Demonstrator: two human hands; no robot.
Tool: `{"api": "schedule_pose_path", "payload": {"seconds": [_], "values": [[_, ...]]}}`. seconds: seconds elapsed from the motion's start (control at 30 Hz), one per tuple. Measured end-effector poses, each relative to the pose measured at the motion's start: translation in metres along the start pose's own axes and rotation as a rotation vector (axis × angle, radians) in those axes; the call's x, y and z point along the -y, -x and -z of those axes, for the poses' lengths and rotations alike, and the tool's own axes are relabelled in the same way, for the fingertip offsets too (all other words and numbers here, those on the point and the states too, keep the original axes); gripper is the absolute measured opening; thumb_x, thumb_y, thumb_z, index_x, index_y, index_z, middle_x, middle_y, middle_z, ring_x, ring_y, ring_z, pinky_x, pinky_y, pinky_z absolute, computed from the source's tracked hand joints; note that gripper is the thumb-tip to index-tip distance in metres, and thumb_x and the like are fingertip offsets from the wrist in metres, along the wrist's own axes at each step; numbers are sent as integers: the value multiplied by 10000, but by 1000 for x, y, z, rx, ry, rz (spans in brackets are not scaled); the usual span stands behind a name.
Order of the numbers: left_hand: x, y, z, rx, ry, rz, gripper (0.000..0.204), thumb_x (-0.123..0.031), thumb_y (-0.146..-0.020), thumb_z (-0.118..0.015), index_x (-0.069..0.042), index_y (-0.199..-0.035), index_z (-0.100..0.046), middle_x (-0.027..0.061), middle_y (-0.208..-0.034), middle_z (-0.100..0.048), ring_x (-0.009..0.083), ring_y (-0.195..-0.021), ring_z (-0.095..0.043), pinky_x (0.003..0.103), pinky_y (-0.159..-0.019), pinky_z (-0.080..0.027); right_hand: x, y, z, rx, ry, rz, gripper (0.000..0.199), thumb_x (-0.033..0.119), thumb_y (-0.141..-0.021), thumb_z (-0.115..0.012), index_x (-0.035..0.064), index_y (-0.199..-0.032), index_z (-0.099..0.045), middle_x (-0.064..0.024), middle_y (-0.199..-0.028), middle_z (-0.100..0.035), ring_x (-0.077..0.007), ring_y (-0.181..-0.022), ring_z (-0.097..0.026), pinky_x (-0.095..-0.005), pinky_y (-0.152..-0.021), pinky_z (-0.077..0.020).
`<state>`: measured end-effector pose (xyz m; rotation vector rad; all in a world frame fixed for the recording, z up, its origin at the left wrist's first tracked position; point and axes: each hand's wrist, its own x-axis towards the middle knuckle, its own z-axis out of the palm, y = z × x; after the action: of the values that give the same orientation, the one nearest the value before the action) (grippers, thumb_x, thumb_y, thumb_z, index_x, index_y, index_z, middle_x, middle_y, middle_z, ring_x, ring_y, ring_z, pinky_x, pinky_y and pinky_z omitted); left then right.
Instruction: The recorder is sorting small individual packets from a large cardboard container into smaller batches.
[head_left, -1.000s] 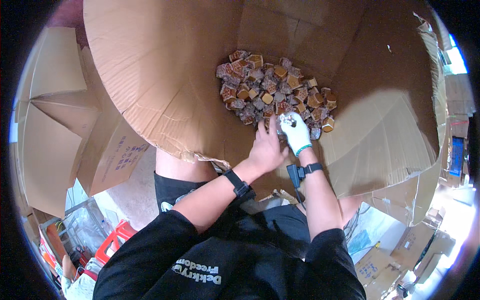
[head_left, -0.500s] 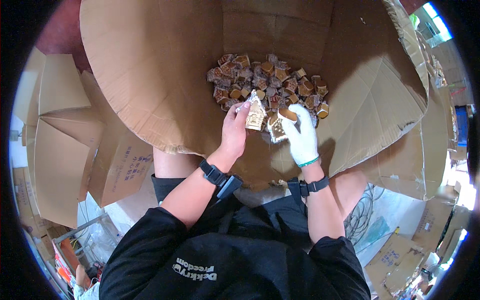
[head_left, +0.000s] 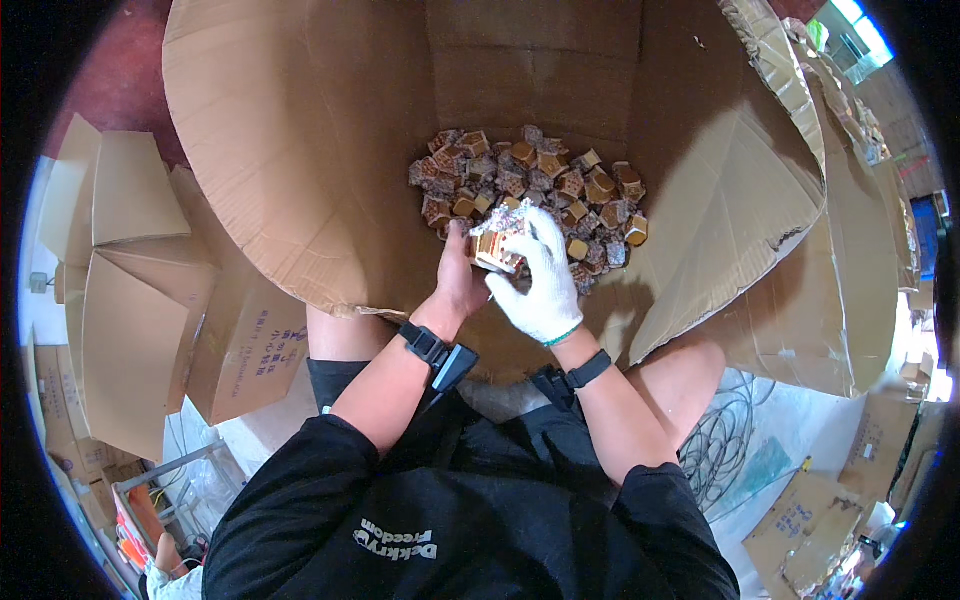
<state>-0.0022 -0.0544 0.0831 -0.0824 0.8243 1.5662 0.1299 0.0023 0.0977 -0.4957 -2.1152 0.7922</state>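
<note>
A small brown-and-white house ornament (head_left: 495, 250), shaped like a gingerbread house with a frosted white roof, is held between my hands over the front of a big open carton (head_left: 320, 150). My bare left hand (head_left: 460, 275) grips its left side. My right hand (head_left: 545, 285), in a white glove with a green cuff edge, closes over the roof and right side. Whether a second ornament is tucked behind the fingers, I cannot tell. Just beyond, a pile of similar house ornaments (head_left: 535, 165) lies inside the carton, many in clear wrap.
Folded-open cardboard boxes (head_left: 140, 330) stand on the left. A coil of cable (head_left: 725, 430) lies on the floor to the right, near a flattened carton (head_left: 805, 530). The big carton's torn flap (head_left: 740, 220) juts out on the right. Another person's hand (head_left: 170, 555) shows at lower left.
Each hand held its own house ornament apart; now the hands have come together around one visible ornament. The right hand moved left and its wrist turned. The view has shifted slightly.
</note>
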Motion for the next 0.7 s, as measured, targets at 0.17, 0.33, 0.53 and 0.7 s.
{"api": "schedule_pose_path", "payload": {"seconds": [0.17, 0.33, 0.53, 0.7], "values": [[4, -21, 24, 30, 87, -89, 577, -468, -1050, -259, -13, -1301, -510, 144, -1290, -598, 287, -1190, -572, 475, -1061, -409, -5, -1, 6, 71, 29, 5, 401, 130, -739, -766, 91, -1073, -548, -245, -1324, -475, -449, -1244, -461, -487, -1045, -397], [1, -18, 21, 195, -12, -117, 613, -531, -1034, -265, -49, -1302, -535, 112, -1301, -602, 264, -1187, -574, 463, -1062, -403, -1, 6, 4, 85, 148, 25, 214, 155, -776, -727, 96, -945, -611, -192, -1224, -540, -381, -1097, -568, -443, -908, -495], [2, -13, 13, 9, 125, 38, 606, -521, -1039, -212, -85, -1308, -535, 72, -1269, -627, 256, -1197, -570, 440, -1082, -385, -6, 5, 1, 96, 254, 52, 194, 127, -775, -707, 91, -949, -629, -173, -1234, -539, -365, -1081, -572, -438, -907, -494], [11, -23, 27, -430, -217, -68, 493, -436, -1053, -304, -57, -1194, -587, 78, -1071, -671, 233, -951, -659, 395, -823, -528, -9, 12, -7, 137, 129, -112, 224, 123, -785, -712, 69, -978, -613, -161, -1181, -556, -322, -1004, -594, -424, -858, -504]]}}
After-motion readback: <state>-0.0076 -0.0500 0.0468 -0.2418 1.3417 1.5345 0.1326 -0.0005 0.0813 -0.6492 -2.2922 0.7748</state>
